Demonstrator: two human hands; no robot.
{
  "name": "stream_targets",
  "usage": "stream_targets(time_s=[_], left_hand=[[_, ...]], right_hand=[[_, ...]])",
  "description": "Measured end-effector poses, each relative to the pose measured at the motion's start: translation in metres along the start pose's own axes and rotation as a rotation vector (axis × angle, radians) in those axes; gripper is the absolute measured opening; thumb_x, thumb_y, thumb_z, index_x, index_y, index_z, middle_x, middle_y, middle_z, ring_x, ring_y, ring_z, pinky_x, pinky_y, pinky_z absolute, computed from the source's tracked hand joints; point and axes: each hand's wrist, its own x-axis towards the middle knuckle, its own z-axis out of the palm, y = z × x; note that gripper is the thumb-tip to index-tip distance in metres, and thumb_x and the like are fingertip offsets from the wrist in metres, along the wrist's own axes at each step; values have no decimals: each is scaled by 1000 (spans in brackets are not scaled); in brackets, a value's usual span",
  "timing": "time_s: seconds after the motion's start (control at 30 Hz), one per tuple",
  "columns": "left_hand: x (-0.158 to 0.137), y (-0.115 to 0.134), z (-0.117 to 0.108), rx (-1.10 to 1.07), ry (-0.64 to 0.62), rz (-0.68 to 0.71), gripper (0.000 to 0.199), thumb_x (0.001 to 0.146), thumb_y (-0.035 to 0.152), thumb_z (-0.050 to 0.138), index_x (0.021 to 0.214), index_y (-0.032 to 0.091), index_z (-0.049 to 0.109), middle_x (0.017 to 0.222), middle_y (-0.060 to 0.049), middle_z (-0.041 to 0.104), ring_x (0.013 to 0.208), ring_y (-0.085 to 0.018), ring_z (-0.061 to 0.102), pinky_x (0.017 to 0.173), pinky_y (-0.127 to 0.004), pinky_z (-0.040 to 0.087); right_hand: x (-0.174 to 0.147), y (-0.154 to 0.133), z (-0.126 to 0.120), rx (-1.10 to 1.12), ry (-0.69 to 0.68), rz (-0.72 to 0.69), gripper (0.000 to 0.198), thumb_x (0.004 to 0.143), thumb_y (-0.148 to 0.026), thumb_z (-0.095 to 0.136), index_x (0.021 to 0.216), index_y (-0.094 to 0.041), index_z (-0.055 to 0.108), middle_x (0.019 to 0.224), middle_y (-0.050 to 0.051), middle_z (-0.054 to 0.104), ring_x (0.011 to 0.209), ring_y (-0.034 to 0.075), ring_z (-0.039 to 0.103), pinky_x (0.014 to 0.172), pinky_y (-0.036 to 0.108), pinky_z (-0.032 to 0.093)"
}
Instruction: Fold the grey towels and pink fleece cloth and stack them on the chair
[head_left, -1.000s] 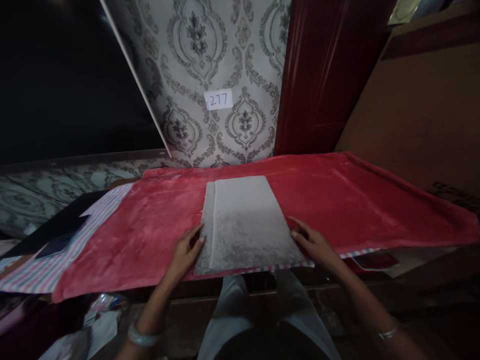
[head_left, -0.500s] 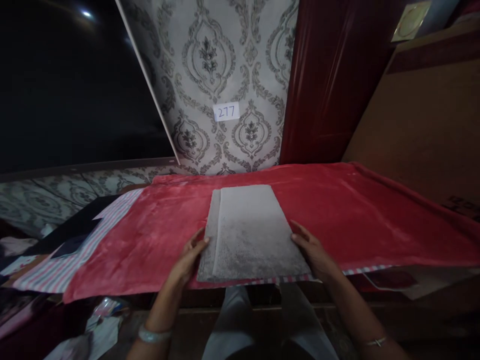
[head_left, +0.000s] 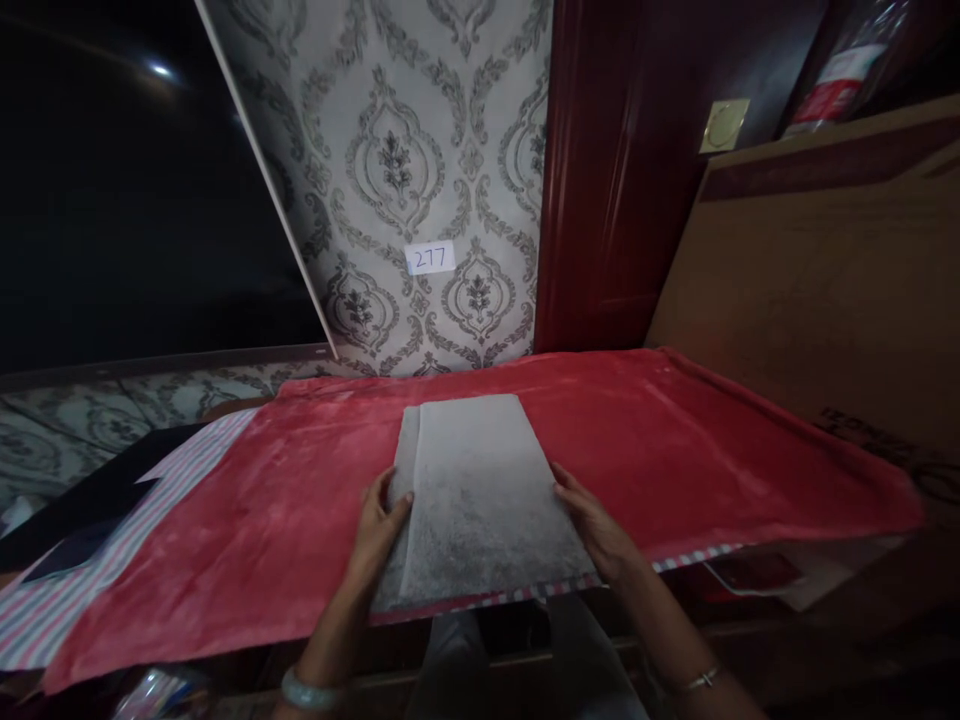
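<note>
A grey folded towel (head_left: 480, 490) lies flat on a red plush blanket (head_left: 637, 450), close to its front edge. One fold line runs along the towel's left side. My left hand (head_left: 384, 515) grips the left edge, thumb on top and the other fingers round the outer side. On the opposite edge, my right hand (head_left: 589, 515) holds the towel's right side, its fingertips against the border. Part of the right hand's grip is hidden from above.
Striped cloth (head_left: 142, 530) shows at the blanket's left end. A large dark screen (head_left: 150, 190) stands behind on the left. To the right are a cardboard box (head_left: 810, 270) and a plastic bottle (head_left: 840, 85). A paper marked 277 (head_left: 430, 257) is on the patterned wall.
The view has turned slightly right and up, so the scene sits lower and further left. Both hands stay at the towel's sides, and the towel keeps its folded shape.
</note>
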Motion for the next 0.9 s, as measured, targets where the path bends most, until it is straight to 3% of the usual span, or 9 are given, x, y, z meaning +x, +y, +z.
stream_targets(time_s=[0.1, 0.2, 0.33, 0.43, 0.5, 0.57, 0.7, 0.8, 0.9], left_hand=[[-1, -3, -4, 205, 54, 104, 57, 74, 46, 68, 124, 18, 62, 131, -14, 57, 130, -33, 51, 109, -51, 42], [-1, 16, -7, 363, 14, 291, 54, 82, 46, 61, 127, 17, 62, 144, -17, 50, 139, -35, 43, 114, -54, 38], [-11, 49, 14, 539, -229, 536, 55, 94, 41, 48, 146, 20, 49, 157, -14, 41, 146, -31, 36, 118, -52, 32], [-27, 51, 43, 717, -448, 634, 56, 95, 35, 48, 150, 26, 45, 162, -11, 33, 150, -32, 28, 119, -58, 27], [-36, 43, 57, 825, -554, 642, 54, 96, 33, 48, 149, 30, 45, 161, -8, 36, 150, -33, 28, 118, -63, 24], [-39, 36, 62, 878, -576, 634, 52, 99, 34, 44, 151, 33, 42, 161, -6, 36, 151, -32, 27, 119, -64, 23], [-33, 33, 55, 841, -590, 589, 50, 101, 38, 39, 151, 32, 42, 161, -5, 36, 151, -29, 26, 121, -60, 21], [-29, 38, 48, 755, -640, 504, 52, 101, 39, 38, 152, 27, 41, 161, -7, 35, 152, -25, 25, 123, -57, 19], [-29, 43, 45, 689, -664, 465, 53, 101, 37, 40, 152, 26, 40, 161, -6, 35, 152, -23, 25, 124, -54, 17]], right_hand=[[-4, -3, 0, 14, -56, 7, 59, 73, -49, 71, 126, -24, 65, 132, 10, 67, 122, 31, 61, 108, 53, 44], [-7, -9, 4, 36, -69, 41, 54, 71, -47, 73, 120, -25, 68, 126, 9, 70, 121, 31, 62, 108, 53, 44], [-8, -14, 11, 114, -87, 90, 53, 70, -43, 73, 119, -23, 69, 122, 9, 72, 118, 31, 64, 106, 51, 46], [-8, -14, 13, 157, -144, 111, 53, 73, -45, 69, 120, -21, 68, 118, 10, 73, 114, 31, 66, 102, 50, 49], [-6, -14, 14, 192, -166, 131, 53, 76, -47, 67, 120, -19, 68, 114, 12, 74, 110, 31, 68, 101, 50, 50], [-2, -14, 16, 240, -187, 174, 53, 77, -45, 67, 121, -16, 67, 109, 13, 75, 108, 31, 69, 100, 49, 50], [10, -11, 24, 357, -209, 238, 57, 78, -51, 66, 121, -14, 68, 104, 13, 76, 107, 31, 69, 99, 48, 51], [14, -1, 28, 375, -157, 136, 62, 81, -61, 61, 125, -17, 67, 109, 10, 75, 110, 31, 67, 98, 48, 51], [6, 18, 24, 341, -113, 36, 57, 83, -56, 65, 132, -27, 64, 118, 6, 73, 115, 27, 64, 100, 44, 50]])
